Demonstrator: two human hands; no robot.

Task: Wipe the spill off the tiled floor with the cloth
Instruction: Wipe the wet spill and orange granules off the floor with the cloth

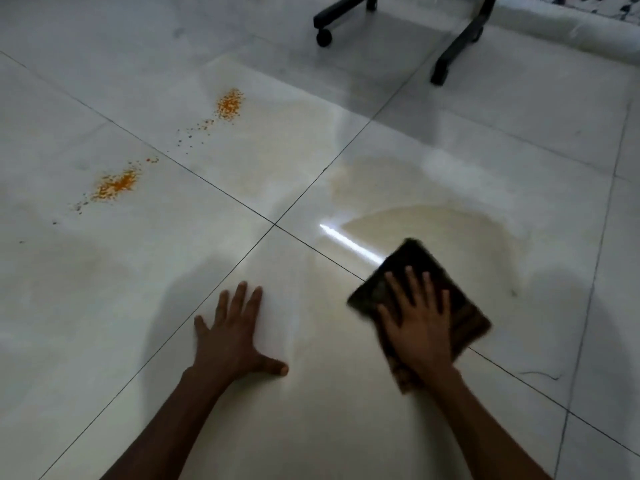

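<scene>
Right hand flat on the cloth, left hand braced on the tiles.

The right hand (417,323) presses down palm-first on the dark folded cloth (464,306), fingers spread wide, gripping nothing, just pinning it to the tiled floor (346,427). The cloth sits at the near edge of the pale wet spill (433,223), which fans out toward 12 o'clock from it, and its edges look blurred. At 9 o'clock from the cloth, well apart, the left hand (235,337) lies open and empty on a dry tile, fingers splayed. Far off toward 10 o'clock, two patches of orange crumbs (229,105) dot the floor. At 12 o'clock stand black chair legs (457,43) on castors.
</scene>
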